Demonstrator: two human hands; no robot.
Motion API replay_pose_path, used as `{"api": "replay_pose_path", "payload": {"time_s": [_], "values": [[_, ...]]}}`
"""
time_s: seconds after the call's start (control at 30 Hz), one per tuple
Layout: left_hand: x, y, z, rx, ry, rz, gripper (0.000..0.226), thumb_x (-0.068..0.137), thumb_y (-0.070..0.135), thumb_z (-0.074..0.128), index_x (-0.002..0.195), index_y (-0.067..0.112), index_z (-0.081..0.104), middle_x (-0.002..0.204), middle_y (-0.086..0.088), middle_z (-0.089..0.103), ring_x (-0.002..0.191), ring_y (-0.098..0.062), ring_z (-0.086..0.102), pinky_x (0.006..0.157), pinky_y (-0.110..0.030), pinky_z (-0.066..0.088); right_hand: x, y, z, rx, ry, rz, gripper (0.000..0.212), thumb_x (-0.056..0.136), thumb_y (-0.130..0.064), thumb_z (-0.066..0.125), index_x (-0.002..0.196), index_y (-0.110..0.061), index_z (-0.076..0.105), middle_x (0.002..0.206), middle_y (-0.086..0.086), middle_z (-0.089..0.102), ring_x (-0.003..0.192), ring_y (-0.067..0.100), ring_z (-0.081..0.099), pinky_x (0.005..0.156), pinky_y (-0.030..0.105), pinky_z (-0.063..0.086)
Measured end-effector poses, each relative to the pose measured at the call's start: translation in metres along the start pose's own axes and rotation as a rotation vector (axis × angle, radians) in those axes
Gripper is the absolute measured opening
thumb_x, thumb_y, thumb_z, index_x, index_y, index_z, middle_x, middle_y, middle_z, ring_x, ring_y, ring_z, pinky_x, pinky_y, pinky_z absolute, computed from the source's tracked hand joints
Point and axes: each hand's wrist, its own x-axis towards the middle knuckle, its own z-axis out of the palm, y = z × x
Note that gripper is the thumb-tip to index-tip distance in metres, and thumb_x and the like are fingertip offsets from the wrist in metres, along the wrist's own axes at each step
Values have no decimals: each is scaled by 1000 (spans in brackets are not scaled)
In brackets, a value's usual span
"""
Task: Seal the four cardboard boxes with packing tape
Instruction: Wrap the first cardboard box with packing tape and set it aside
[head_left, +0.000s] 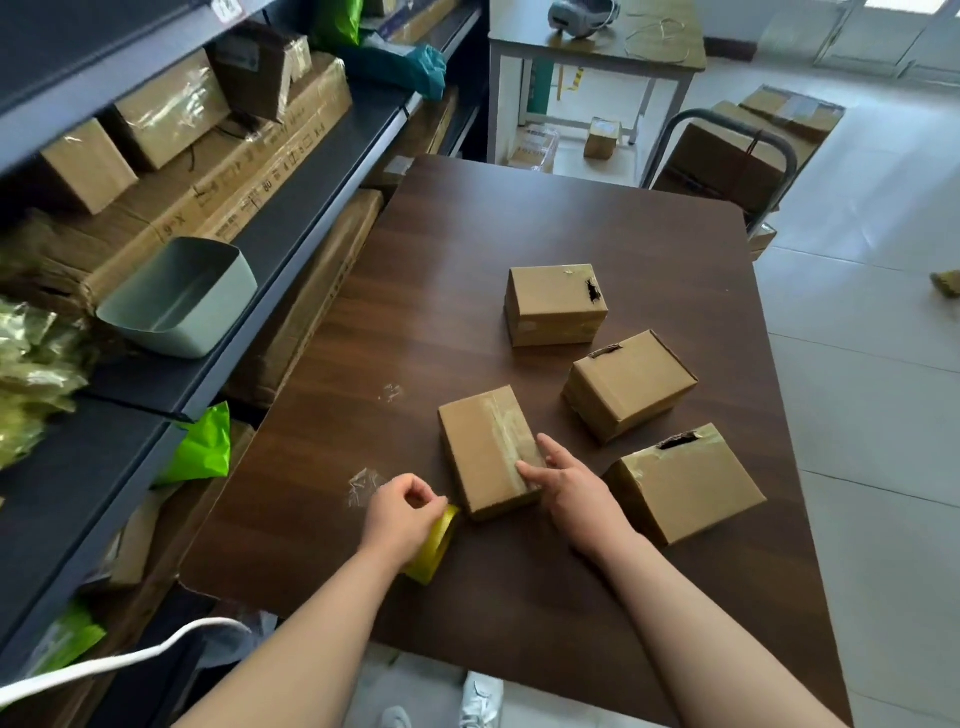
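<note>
A storeroom with pale floor tiles holds a dark brown wood-grain table beside dark metal shelving. Four small brown cardboard boxes sit apart on the table. The near-left cardboard box has clear tape along its top seam, and the right hand lies on that strip with its fingers straight. Just beside this box's near corner, the left hand curls round a yellow roll of packing tape that stands on edge. The far box, middle box and near-right box each show a torn hole. A long flat carton on the shelving bears dark print: "80" is readable and the rest is blurred.
</note>
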Motion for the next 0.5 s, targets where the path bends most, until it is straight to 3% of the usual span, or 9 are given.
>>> {"api": "replay_pose_path", "payload": {"time_s": [0.17, 0.27, 0.33, 0.43, 0.5], "values": [[0, -5, -13, -64, 128, -8, 14, 79, 5, 70, 82, 11, 57, 82, 1, 57, 81, -18, 54, 68, -26, 44, 1, 1, 5, 3, -4, 30, 66, 91, 4, 50, 139, -41, 49, 161, -7, 18, 144, 19, 30, 116, 37, 32], [6, -12, -15, -99, 132, -18, 32, 81, 6, 71, 101, 19, 50, 102, 0, 51, 94, -18, 54, 77, -29, 47, -1, 0, 6, 28, -1, 42, 64, 91, 3, 51, 139, -40, 49, 160, -8, 19, 144, 17, 29, 117, 36, 31], [7, -16, -14, -30, 124, 20, 32, 83, 8, 68, 103, 24, 49, 108, 1, 47, 99, -19, 53, 85, -33, 50, -2, -3, 5, 93, 2, 58, 59, 93, -1, 51, 138, -39, 51, 160, -9, 20, 144, 16, 30, 117, 33, 31], [4, -22, -12, 95, 171, 138, 22, 86, 10, 60, 96, 27, 51, 105, 3, 46, 98, -22, 54, 90, -39, 51, -6, -9, 4, 190, 20, 88, 48, 93, -21, 59, 137, -37, 52, 159, -13, 23, 139, 11, 38, 109, 24, 37], [1, -23, -15, 242, 154, 242, 18, 88, 13, 58, 95, 28, 51, 107, 5, 46, 94, -19, 55, 84, -36, 53, -7, -13, 5, 200, 66, 110, 52, 85, -43, 68, 134, -36, 55, 156, -13, 28, 136, 11, 41, 109, 29, 39]]}}
